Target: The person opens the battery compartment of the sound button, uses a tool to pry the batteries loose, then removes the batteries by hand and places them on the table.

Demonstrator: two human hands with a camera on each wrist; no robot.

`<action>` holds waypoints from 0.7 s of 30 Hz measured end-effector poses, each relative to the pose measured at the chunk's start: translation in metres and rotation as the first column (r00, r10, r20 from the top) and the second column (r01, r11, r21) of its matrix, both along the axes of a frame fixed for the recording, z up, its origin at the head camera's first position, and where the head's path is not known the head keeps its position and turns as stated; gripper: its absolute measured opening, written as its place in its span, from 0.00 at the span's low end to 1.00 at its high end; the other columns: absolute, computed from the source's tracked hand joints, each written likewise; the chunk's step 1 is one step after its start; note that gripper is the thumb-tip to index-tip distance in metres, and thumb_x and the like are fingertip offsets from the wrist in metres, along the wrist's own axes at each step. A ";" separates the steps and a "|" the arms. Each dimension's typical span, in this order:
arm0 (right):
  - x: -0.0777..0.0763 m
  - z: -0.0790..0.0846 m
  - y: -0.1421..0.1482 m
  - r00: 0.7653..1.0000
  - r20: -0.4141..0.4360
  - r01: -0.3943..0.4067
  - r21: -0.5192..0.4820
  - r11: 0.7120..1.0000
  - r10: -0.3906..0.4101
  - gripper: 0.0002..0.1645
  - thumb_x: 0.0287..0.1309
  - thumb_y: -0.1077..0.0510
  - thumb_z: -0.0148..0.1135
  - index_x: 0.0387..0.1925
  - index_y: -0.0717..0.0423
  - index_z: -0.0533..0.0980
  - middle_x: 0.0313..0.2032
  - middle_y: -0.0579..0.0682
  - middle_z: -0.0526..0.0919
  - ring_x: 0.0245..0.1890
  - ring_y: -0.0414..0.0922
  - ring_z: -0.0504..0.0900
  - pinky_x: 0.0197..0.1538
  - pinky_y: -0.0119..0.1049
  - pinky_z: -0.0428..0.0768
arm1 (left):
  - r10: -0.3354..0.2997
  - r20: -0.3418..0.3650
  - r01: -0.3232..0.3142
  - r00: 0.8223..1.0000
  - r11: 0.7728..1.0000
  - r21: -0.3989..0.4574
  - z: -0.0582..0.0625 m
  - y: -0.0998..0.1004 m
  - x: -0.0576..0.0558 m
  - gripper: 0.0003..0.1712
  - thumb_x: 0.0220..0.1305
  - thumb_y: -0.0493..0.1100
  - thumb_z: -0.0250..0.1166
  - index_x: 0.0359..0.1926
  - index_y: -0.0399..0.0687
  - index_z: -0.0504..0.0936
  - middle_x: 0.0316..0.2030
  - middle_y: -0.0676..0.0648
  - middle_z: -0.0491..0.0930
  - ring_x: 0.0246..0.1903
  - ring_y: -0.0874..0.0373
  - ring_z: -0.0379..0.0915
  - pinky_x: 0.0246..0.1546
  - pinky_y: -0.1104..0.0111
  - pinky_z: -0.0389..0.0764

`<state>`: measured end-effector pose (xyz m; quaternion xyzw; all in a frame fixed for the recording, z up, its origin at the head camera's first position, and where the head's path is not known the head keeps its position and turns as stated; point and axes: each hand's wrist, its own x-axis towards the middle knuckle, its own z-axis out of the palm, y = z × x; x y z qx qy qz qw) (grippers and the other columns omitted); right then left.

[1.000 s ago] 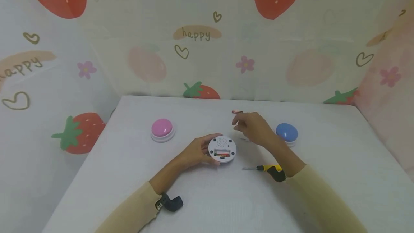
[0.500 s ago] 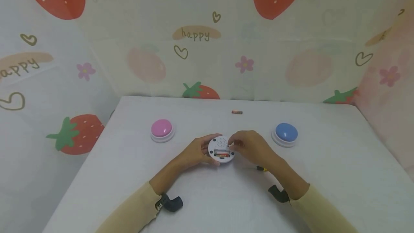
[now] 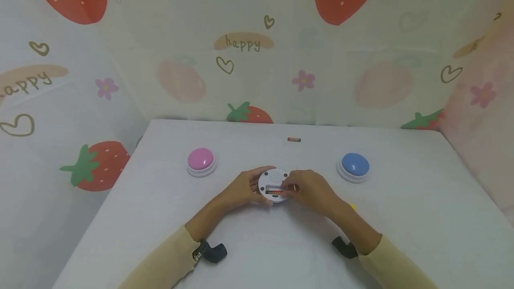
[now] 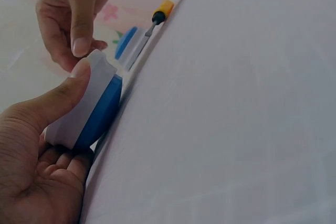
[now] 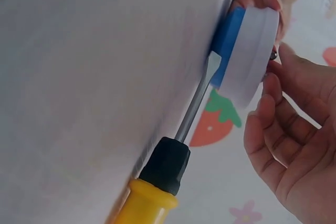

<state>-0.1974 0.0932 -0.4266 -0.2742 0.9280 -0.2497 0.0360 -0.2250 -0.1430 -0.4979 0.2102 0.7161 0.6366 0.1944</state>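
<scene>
My left hand (image 3: 242,188) grips a round push-button device (image 3: 275,176) with its underside facing up. The left wrist view shows its white base (image 4: 79,111) and blue dome (image 4: 103,113), dome toward the table. One red-and-green AA-style battery (image 3: 273,192) lies in the uncovered compartment, beside an unfilled slot. My right hand (image 3: 311,191) has its thumb and forefinger at the compartment's right end, other fingers curled. The right wrist view shows these fingertips (image 5: 272,85) right at the base's face; I cannot tell whether they pinch the battery.
A second battery (image 3: 294,139) lies farther back on the white table (image 3: 241,142). A pink button (image 3: 201,159) stands at left, a blue button (image 3: 355,165) at right. The screwdriver (image 5: 149,195) with yellow handle lies near the right forearm, mostly hidden in the head view.
My right hand has come from near the loose battery down and left to the device's battery compartment, its fingertips now over the right end. My left hand keeps its hold in place.
</scene>
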 end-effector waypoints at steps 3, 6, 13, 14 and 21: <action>0.000 -0.002 -0.001 1.000 -0.007 0.011 0.019 1.000 -0.011 0.10 0.56 0.55 0.76 0.41 0.48 0.89 0.29 0.38 0.82 0.30 0.38 0.74 0.35 0.31 0.76 | -0.001 -0.005 0.001 1.000 1.000 0.010 -0.001 0.001 0.000 0.57 0.44 0.27 0.80 0.75 0.46 0.64 0.71 0.44 0.69 0.70 0.52 0.65 0.64 0.69 0.74; 0.000 -0.003 -0.002 1.000 -0.005 0.017 0.036 0.999 -0.017 0.10 0.56 0.54 0.76 0.41 0.48 0.89 0.32 0.40 0.85 0.32 0.38 0.76 0.39 0.32 0.78 | 0.002 0.000 -0.002 1.000 1.000 0.008 -0.002 0.001 0.000 0.57 0.44 0.27 0.80 0.75 0.46 0.65 0.71 0.45 0.69 0.70 0.53 0.65 0.64 0.70 0.74; 0.000 -0.005 -0.001 1.000 -0.008 0.001 0.038 0.999 -0.001 0.09 0.57 0.54 0.75 0.40 0.48 0.89 0.31 0.39 0.84 0.30 0.37 0.75 0.37 0.31 0.77 | 0.001 0.018 -0.001 1.000 1.000 0.015 0.002 0.001 0.001 0.57 0.45 0.27 0.80 0.76 0.46 0.64 0.71 0.44 0.68 0.71 0.51 0.65 0.63 0.68 0.74; -0.001 -0.005 -0.001 1.000 -0.014 -0.004 0.036 0.999 0.004 0.09 0.57 0.54 0.75 0.40 0.48 0.90 0.31 0.39 0.84 0.30 0.37 0.75 0.37 0.30 0.77 | 0.003 0.020 -0.003 1.000 1.000 0.010 0.002 0.001 0.001 0.56 0.45 0.28 0.80 0.76 0.47 0.64 0.71 0.44 0.68 0.71 0.51 0.65 0.63 0.68 0.74; 0.000 -0.006 -0.001 0.999 -0.033 -0.014 0.029 0.999 0.015 0.08 0.57 0.55 0.76 0.40 0.49 0.90 0.31 0.40 0.85 0.30 0.37 0.75 0.36 0.30 0.76 | 0.010 0.020 -0.010 1.000 1.000 -0.024 0.001 0.001 0.001 0.57 0.44 0.28 0.80 0.76 0.48 0.65 0.72 0.44 0.68 0.71 0.51 0.65 0.63 0.69 0.74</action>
